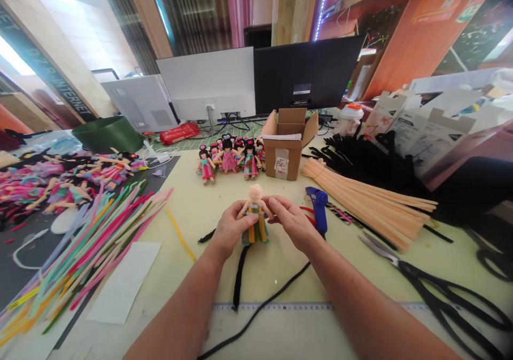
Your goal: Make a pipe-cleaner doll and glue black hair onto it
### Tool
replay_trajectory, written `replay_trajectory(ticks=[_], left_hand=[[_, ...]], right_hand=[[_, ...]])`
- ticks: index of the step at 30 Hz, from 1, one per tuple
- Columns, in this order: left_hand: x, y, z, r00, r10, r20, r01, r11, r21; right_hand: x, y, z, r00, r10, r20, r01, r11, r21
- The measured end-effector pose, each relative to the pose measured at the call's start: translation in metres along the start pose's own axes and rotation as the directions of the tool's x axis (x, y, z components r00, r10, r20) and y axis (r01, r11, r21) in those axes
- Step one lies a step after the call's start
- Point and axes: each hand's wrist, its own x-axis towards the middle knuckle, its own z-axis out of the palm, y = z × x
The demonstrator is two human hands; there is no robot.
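Note:
A small pipe-cleaner doll (255, 216) with a bare peach head and a striped green, orange and pink dress is held upright over the pale yellow table (192, 210). My left hand (230, 231) grips its body and one arm from the left. From the right, my right hand (289, 220) pinches the other arm. A black pipe cleaner (239, 277) lies on the table just under the doll.
Finished dolls (230, 158) stand in a row behind, beside an open cardboard box (285, 145). A blue glue gun (318, 206) and peach pipe cleaners (360, 200) lie right, black scissors (433, 288) nearer. Coloured pipe cleaners (92, 242) fan out left. Monitors (308, 74) stand at the back.

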Motion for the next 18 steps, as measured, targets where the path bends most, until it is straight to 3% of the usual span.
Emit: replay_trajectory(ticks=[6, 11, 15, 18], left_hand=[[0.001, -0.002, 0.000, 1.000, -0.015, -0.022, 0.015, 1.000, -0.009], [0.001, 0.000, 0.001, 0.999, -0.004, -0.045, 0.002, 0.998, -0.058], [0.005, 0.013, -0.016, 0.985, 0.023, -0.168, -0.061, 0.973, -0.224], [0.008, 0.026, -0.036, 0.950, 0.057, -0.307, -0.165, 0.926, -0.340]], right_hand=[[0.001, 0.005, 0.004, 0.998, -0.040, 0.055, 0.040, 0.999, -0.006], [0.002, 0.009, 0.005, 0.998, -0.067, 0.018, 0.068, 0.995, -0.072], [0.007, 0.013, -0.004, 0.988, -0.118, -0.097, 0.102, 0.983, -0.156], [0.010, 0.019, -0.010, 0.974, -0.149, -0.173, 0.115, 0.974, -0.196]])
